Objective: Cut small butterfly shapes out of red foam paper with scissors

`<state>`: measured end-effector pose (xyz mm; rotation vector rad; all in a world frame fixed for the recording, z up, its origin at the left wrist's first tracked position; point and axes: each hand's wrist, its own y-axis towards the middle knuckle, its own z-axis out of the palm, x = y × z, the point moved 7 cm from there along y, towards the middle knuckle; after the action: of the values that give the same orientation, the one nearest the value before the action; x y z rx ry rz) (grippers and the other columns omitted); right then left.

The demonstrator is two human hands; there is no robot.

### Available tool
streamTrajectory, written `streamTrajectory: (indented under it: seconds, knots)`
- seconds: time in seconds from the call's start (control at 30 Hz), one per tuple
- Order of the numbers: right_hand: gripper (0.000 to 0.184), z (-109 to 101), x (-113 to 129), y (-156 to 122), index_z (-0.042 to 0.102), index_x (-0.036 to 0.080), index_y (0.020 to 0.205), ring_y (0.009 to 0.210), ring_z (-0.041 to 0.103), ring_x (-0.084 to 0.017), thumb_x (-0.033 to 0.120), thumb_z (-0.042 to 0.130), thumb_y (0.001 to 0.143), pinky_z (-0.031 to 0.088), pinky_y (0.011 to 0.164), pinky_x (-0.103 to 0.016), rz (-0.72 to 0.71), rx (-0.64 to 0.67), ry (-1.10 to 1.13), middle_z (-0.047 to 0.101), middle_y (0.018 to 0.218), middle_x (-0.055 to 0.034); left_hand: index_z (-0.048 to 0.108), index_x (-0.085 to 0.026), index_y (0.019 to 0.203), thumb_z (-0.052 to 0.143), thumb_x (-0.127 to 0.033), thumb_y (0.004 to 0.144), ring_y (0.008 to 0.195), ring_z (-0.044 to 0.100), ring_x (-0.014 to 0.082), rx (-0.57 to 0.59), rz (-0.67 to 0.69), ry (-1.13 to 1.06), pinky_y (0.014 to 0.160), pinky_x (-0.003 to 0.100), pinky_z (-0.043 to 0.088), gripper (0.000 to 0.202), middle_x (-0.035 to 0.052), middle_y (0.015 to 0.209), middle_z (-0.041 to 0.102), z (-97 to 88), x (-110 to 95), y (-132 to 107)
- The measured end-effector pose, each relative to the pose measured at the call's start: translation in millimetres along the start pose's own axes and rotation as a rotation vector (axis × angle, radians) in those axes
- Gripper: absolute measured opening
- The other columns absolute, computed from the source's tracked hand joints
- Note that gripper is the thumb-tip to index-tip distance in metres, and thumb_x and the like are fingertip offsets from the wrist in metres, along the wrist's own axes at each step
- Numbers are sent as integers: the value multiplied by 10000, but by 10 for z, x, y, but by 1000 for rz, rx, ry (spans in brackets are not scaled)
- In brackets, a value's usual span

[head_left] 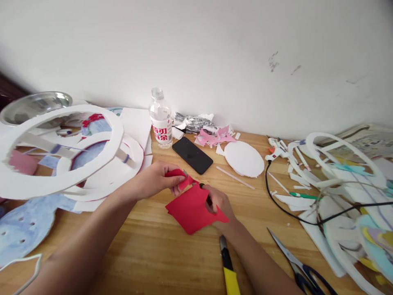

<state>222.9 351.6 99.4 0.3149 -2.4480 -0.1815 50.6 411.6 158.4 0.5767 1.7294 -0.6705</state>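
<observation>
My left hand (159,179) pinches the upper edge of a red foam sheet (188,209) held over the wooden table (159,246). My right hand (219,205) sits mostly behind the sheet and grips small scissors (192,180), whose metal tip shows at the sheet's top edge by my left fingers. The scissor handles are largely hidden by the red sheet and my fingers.
A black phone (192,155) and a water bottle (160,119) stand just beyond my hands. A yellow utility knife (229,270) and large scissors (294,262) lie near the front. White foam rings (61,147) fill the left, foam scraps, a black cable (276,196) and a glue gun (274,152) the right.
</observation>
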Motion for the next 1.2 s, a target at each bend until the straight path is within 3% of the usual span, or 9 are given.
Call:
streamTrajectory:
  seconds: [0.2,0.3,0.43,0.57,0.63,0.77,0.83,0.97,1.2]
  knots:
    - [176,-80,-143,12,565,217,818,597,565,-172,374,496,860,408,553,-255,142,-102,201,582,646,4,692,-169,870,620,-372,882,853,680,168,-1,-26,-171,822,284,547,216,38,879,710,14,83,47]
    - [279,-171,-171,-14,523,222,918,616,570,-174,487,439,933,447,559,-268,93,-219,405,574,722,-10,663,-170,1006,671,-379,860,952,684,186,-15,-39,-317,881,315,538,255,59,987,716,46,140,87]
    - [406,-253,163,-84,482,234,1180,751,638,-198,526,270,995,532,628,-315,-265,-159,398,616,964,-96,627,-167,1003,707,-418,835,854,697,177,-35,-38,-427,803,311,550,312,70,961,717,42,219,133]
    - [322,-118,643,-267,601,276,959,782,671,-197,540,417,957,553,763,-350,-655,91,286,681,853,-52,631,-142,834,683,-534,820,688,622,126,-93,-45,-400,691,254,518,396,64,833,699,-22,349,190]
    - [253,-111,735,-337,587,265,986,725,668,-187,493,486,945,547,726,-340,-785,57,255,695,818,-42,617,-140,759,654,-591,813,617,545,107,-139,-37,-315,629,232,480,455,31,729,647,-53,401,216]
    - [218,-345,364,-211,538,249,1088,816,662,-209,352,601,906,544,748,-372,-498,-387,392,672,912,-60,527,-172,645,583,-673,796,503,408,99,-193,-66,-22,485,217,335,526,-54,535,441,-26,468,245]
    - [284,-363,201,-162,517,254,1117,946,643,-230,248,649,866,533,830,-411,-369,-478,412,645,1021,-75,480,-185,615,550,-674,807,482,360,96,-176,-72,134,465,224,261,530,-64,507,392,48,465,256]
    - [524,-213,259,-116,479,255,1206,1130,591,-261,101,707,760,490,959,-450,-400,-358,348,603,1208,-108,362,-200,558,389,-700,866,504,291,95,-146,-4,232,491,248,232,588,-56,526,321,235,406,268]
    - [306,-86,74,-57,594,244,1000,883,655,-173,55,623,761,533,829,-304,-133,-266,546,666,956,-20,371,-211,620,77,-677,941,581,387,140,-258,123,271,583,283,313,638,-26,584,391,295,359,218]
